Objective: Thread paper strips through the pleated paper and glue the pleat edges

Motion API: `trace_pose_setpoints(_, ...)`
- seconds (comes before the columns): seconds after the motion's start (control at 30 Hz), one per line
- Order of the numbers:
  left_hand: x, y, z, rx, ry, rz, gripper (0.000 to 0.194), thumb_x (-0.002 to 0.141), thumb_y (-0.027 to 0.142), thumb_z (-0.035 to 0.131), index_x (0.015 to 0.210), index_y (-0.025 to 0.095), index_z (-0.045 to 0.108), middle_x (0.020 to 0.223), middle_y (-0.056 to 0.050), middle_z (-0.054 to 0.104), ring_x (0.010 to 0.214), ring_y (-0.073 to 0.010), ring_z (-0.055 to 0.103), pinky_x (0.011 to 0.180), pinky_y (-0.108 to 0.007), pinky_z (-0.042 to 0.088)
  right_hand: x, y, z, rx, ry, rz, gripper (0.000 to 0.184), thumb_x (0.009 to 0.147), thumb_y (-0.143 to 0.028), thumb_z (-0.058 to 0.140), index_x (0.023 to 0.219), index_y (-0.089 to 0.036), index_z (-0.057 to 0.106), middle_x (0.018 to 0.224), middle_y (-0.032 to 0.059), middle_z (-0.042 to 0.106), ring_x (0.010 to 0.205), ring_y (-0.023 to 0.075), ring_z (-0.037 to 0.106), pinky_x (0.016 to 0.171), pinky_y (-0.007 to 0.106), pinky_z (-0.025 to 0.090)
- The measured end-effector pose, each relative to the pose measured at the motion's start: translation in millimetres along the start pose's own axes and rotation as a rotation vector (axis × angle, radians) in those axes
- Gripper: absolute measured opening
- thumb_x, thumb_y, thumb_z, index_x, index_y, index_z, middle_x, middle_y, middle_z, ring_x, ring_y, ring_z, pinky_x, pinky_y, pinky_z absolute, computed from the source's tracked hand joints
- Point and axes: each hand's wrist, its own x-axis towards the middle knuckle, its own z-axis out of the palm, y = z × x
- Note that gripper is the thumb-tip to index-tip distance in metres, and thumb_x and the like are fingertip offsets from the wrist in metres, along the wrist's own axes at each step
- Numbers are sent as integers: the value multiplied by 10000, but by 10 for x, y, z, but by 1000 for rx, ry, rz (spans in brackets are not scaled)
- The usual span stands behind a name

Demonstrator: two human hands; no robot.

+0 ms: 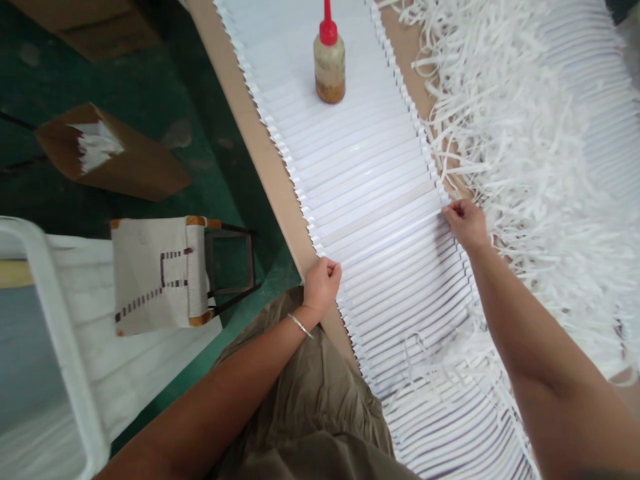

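A long row of overlapping white sheets [370,193] runs down the brown table [260,147]. My left hand [321,283] is closed in a pinch on the left edge of one sheet near the table's rim. My right hand [466,223] is closed in a pinch on the right edge of the same row of sheets, beside a heap of white paper strips [530,160]. A silver bangle sits on my left wrist.
A glue bottle [329,63] with a red nozzle stands on the sheets farther up. On the green floor to the left are a small stool [165,273], a brown paper bag [110,157] and a white frame [55,333]. More white strips lie near my right forearm.
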Motion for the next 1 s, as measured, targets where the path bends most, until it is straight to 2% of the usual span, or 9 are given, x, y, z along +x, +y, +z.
trace_pose_setpoints(0.3, 2, 5, 3, -3, 1, 7, 161, 883, 229, 594, 732, 217, 541, 709, -21, 662, 706, -190, 639, 693, -276, 438, 9, -144, 64, -106, 41, 43, 110, 807, -309, 641, 788, -205, 611, 674, -3, 599, 643, 164, 522, 701, 311, 424)
trace_pose_setpoints(0.63, 11, 27, 22, 129, 14, 33, 220, 914, 278, 575, 716, 231, 493, 709, -25, 642, 694, -197, 620, 678, -276, 419, -27, -178, 157, -201, 80, -11, 105, 831, -326, 601, 804, -227, 577, 733, 29, 617, 723, 205, 546, 767, 344, 456)
trace_pose_setpoints(0.73, 10, 22, -2, 206, 12, 41, 273, 928, 311, 587, 703, 240, 449, 683, -21, 612, 665, -198, 600, 656, -278, 403, -95, -212, 98, -211, 184, 6, 104, 828, -321, 602, 845, -226, 563, 742, 16, 591, 710, 193, 525, 757, 337, 449)
trace_pose_setpoints(0.83, -25, -6, -89, 242, 21, 57, 279, 942, 353, 591, 728, 243, 450, 670, -15, 597, 647, -200, 588, 644, -283, 393, -353, -219, -98, -202, 252, 7, 155, 862, -371, 602, 896, -221, 581, 752, 6, 592, 691, 175, 520, 729, 321, 437)
trace_pose_setpoints(0.87, -48, -24, -127, 238, 24, 72, 267, 947, 363, 588, 744, 242, 464, 672, -14, 599, 649, -199, 589, 648, -283, 395, -494, -215, -180, -203, 202, 2, 181, 875, -401, 602, 881, -221, 592, 741, 4, 596, 681, 170, 522, 710, 314, 429)
trace_pose_setpoints(0.9, -75, -46, -166, 228, 22, 91, 252, 951, 370, 585, 762, 240, 479, 676, -12, 603, 653, -197, 592, 654, -281, 399, -660, -211, -259, -205, 99, -2, 215, 885, -432, 601, 851, -220, 606, 721, 3, 599, 668, 167, 523, 687, 307, 420)
trace_pose_setpoints(0.93, -108, -70, -202, 214, 14, 111, 236, 952, 372, 583, 779, 237, 495, 682, -10, 610, 659, -194, 596, 662, -279, 404, -846, -210, -330, -207, -56, -7, 255, 891, -462, 602, 815, -219, 622, 698, 3, 602, 656, 165, 527, 664, 300, 411)
trace_pose_setpoints(1.0, -186, -119, -253, 175, -29, 146, 198, 947, 360, 585, 812, 229, 524, 702, -8, 628, 673, -187, 607, 673, -274, 412, -1253, -222, -428, -204, -457, -20, 312, 895, -497, 611, 769, -216, 659, 670, 3, 616, 644, 163, 543, 635, 289, 402)
